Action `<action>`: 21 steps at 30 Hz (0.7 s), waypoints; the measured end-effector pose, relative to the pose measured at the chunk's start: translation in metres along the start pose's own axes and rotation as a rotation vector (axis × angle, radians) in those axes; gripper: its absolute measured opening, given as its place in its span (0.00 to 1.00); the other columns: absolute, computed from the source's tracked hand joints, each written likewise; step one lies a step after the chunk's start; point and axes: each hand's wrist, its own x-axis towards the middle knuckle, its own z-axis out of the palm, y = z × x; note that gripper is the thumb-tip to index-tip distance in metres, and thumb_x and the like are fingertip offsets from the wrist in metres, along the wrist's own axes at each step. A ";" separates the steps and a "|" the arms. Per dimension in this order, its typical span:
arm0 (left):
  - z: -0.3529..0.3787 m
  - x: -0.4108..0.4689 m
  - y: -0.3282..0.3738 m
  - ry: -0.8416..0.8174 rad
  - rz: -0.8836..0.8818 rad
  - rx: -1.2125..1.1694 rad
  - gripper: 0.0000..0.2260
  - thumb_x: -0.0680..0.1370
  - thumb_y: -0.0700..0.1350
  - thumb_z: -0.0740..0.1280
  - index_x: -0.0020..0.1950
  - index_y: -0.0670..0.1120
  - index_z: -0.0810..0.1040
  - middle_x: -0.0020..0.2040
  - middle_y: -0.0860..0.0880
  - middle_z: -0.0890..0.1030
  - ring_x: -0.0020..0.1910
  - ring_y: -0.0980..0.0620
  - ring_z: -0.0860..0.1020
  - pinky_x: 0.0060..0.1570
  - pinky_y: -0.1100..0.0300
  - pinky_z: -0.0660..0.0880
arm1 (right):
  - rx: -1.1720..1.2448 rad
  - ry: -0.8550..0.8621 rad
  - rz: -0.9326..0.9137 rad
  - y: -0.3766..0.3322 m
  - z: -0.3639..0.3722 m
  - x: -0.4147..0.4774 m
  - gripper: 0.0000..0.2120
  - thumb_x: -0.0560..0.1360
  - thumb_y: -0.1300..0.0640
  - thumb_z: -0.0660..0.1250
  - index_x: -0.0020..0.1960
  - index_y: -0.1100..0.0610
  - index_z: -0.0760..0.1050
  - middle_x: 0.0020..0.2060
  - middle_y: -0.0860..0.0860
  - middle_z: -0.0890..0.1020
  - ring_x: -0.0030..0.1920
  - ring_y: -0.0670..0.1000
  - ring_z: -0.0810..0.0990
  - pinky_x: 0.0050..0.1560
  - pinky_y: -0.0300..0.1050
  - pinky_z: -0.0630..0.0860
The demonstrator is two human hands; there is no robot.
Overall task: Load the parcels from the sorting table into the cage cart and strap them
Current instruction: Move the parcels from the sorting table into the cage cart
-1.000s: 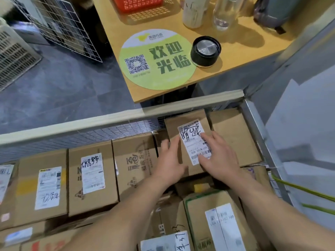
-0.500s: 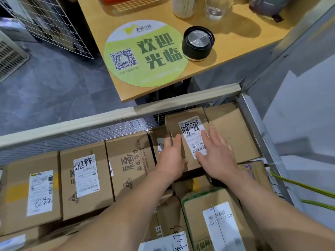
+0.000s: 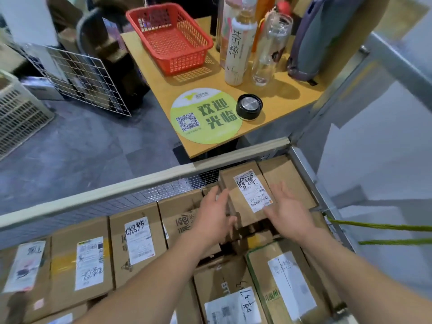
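A small cardboard parcel with a white label lies in the far right corner of the cage cart, among several other boxed parcels. My left hand hovers at its left side with straight fingers. On the other side my right hand is lifted just off its near right part, palm turned inward, fingers spread. Neither hand holds anything. Another plain parcel sits to the right of it.
A wooden table beyond the cart carries a red basket, bottles, a black lid and a green round sticker. Green straps hang at the cart's right side. Wire panels stand on the left floor.
Both hands have lifted off the labelled parcel and drawn back and apart. The view has tilted up, showing more of the table.
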 end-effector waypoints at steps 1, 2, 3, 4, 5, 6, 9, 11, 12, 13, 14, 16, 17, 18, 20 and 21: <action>-0.011 -0.011 0.002 0.019 0.036 0.032 0.36 0.79 0.52 0.69 0.81 0.50 0.53 0.81 0.49 0.49 0.79 0.47 0.50 0.77 0.50 0.54 | -0.002 0.017 0.015 -0.009 -0.007 -0.013 0.19 0.79 0.50 0.63 0.68 0.52 0.65 0.63 0.50 0.67 0.66 0.58 0.70 0.49 0.47 0.69; -0.021 -0.023 0.006 0.041 0.077 0.059 0.36 0.79 0.53 0.68 0.81 0.50 0.52 0.81 0.49 0.50 0.79 0.48 0.50 0.77 0.50 0.53 | 0.000 0.035 0.039 -0.018 -0.016 -0.027 0.23 0.80 0.49 0.63 0.73 0.54 0.63 0.72 0.53 0.64 0.72 0.57 0.66 0.59 0.48 0.70; -0.033 -0.035 0.011 0.059 0.120 0.081 0.35 0.79 0.53 0.67 0.81 0.49 0.52 0.81 0.49 0.50 0.79 0.48 0.49 0.77 0.50 0.52 | 0.010 0.060 0.067 -0.028 -0.025 -0.042 0.28 0.81 0.47 0.62 0.77 0.56 0.59 0.78 0.54 0.59 0.77 0.56 0.60 0.69 0.47 0.65; -0.045 -0.048 0.018 0.070 0.161 0.098 0.35 0.80 0.54 0.66 0.81 0.49 0.51 0.81 0.49 0.50 0.79 0.49 0.48 0.77 0.50 0.51 | 0.024 0.092 0.085 -0.038 -0.035 -0.058 0.32 0.81 0.46 0.62 0.79 0.57 0.57 0.80 0.55 0.54 0.79 0.54 0.55 0.74 0.45 0.58; -0.057 -0.061 0.026 0.083 0.209 0.118 0.35 0.80 0.54 0.66 0.81 0.49 0.51 0.81 0.49 0.49 0.79 0.49 0.48 0.77 0.50 0.51 | 0.040 0.137 0.089 -0.048 -0.047 -0.073 0.33 0.81 0.46 0.62 0.80 0.58 0.56 0.81 0.55 0.52 0.80 0.53 0.53 0.75 0.44 0.54; -0.069 -0.075 0.035 0.107 0.266 0.147 0.35 0.80 0.55 0.65 0.81 0.49 0.51 0.81 0.49 0.50 0.79 0.48 0.47 0.77 0.49 0.52 | 0.047 0.185 0.083 -0.058 -0.059 -0.089 0.33 0.81 0.45 0.62 0.80 0.59 0.55 0.81 0.55 0.52 0.80 0.52 0.52 0.76 0.44 0.52; -0.102 -0.118 0.066 0.199 0.437 0.265 0.36 0.80 0.59 0.63 0.80 0.46 0.51 0.80 0.48 0.53 0.79 0.46 0.49 0.76 0.49 0.53 | 0.043 0.333 0.075 -0.083 -0.099 -0.141 0.35 0.82 0.45 0.61 0.81 0.57 0.51 0.81 0.54 0.53 0.80 0.52 0.50 0.76 0.44 0.50; -0.120 -0.144 0.089 0.249 0.525 0.287 0.36 0.80 0.61 0.62 0.80 0.46 0.51 0.80 0.48 0.53 0.79 0.46 0.48 0.77 0.50 0.52 | 0.029 0.435 0.066 -0.092 -0.124 -0.175 0.36 0.81 0.44 0.61 0.81 0.57 0.50 0.81 0.53 0.51 0.80 0.51 0.48 0.77 0.42 0.47; -0.128 -0.156 0.101 0.272 0.569 0.292 0.36 0.80 0.62 0.61 0.80 0.47 0.50 0.80 0.49 0.52 0.79 0.46 0.47 0.77 0.49 0.52 | 0.017 0.479 0.060 -0.094 -0.137 -0.193 0.36 0.81 0.44 0.61 0.81 0.57 0.50 0.81 0.53 0.51 0.80 0.51 0.48 0.76 0.40 0.44; -0.134 -0.168 0.113 0.293 0.613 0.297 0.36 0.80 0.63 0.60 0.80 0.47 0.49 0.80 0.49 0.52 0.80 0.47 0.47 0.77 0.48 0.52 | 0.005 0.522 0.056 -0.095 -0.149 -0.210 0.36 0.81 0.44 0.61 0.81 0.58 0.51 0.80 0.53 0.52 0.80 0.51 0.48 0.76 0.39 0.43; -0.139 -0.179 0.125 0.309 0.654 0.302 0.36 0.80 0.63 0.59 0.81 0.48 0.49 0.81 0.50 0.51 0.80 0.47 0.46 0.77 0.46 0.53 | -0.007 0.566 0.055 -0.096 -0.160 -0.227 0.36 0.81 0.45 0.62 0.81 0.58 0.52 0.80 0.54 0.53 0.80 0.52 0.50 0.76 0.39 0.43; -0.144 -0.202 0.152 0.341 0.737 0.309 0.37 0.79 0.64 0.58 0.81 0.47 0.48 0.81 0.49 0.50 0.80 0.48 0.45 0.77 0.46 0.53 | -0.028 0.677 0.057 -0.094 -0.182 -0.263 0.36 0.80 0.45 0.65 0.80 0.60 0.55 0.79 0.55 0.56 0.80 0.52 0.52 0.77 0.44 0.47; -0.145 -0.213 0.166 0.364 0.786 0.307 0.37 0.79 0.64 0.59 0.81 0.47 0.49 0.81 0.49 0.51 0.80 0.47 0.46 0.77 0.46 0.53 | -0.038 0.731 0.059 -0.092 -0.193 -0.281 0.36 0.80 0.45 0.66 0.80 0.60 0.56 0.79 0.56 0.57 0.79 0.52 0.52 0.78 0.47 0.50; -0.146 -0.225 0.181 0.384 0.839 0.297 0.37 0.79 0.64 0.59 0.81 0.46 0.51 0.81 0.48 0.53 0.80 0.47 0.47 0.77 0.46 0.53 | -0.052 0.777 0.066 -0.089 -0.202 -0.299 0.36 0.79 0.46 0.66 0.79 0.61 0.57 0.79 0.56 0.58 0.79 0.50 0.52 0.78 0.48 0.51; -0.143 -0.247 0.210 0.411 0.937 0.282 0.37 0.79 0.63 0.60 0.80 0.45 0.53 0.80 0.47 0.55 0.80 0.46 0.48 0.77 0.46 0.54 | -0.076 0.868 0.098 -0.080 -0.218 -0.334 0.36 0.79 0.44 0.65 0.79 0.61 0.59 0.78 0.57 0.60 0.77 0.48 0.52 0.76 0.46 0.51; -0.136 -0.262 0.228 0.420 0.991 0.281 0.37 0.79 0.63 0.60 0.80 0.44 0.54 0.80 0.47 0.56 0.80 0.46 0.50 0.76 0.46 0.54 | -0.082 0.914 0.127 -0.072 -0.226 -0.357 0.36 0.78 0.41 0.63 0.78 0.62 0.59 0.78 0.58 0.61 0.77 0.48 0.53 0.76 0.44 0.51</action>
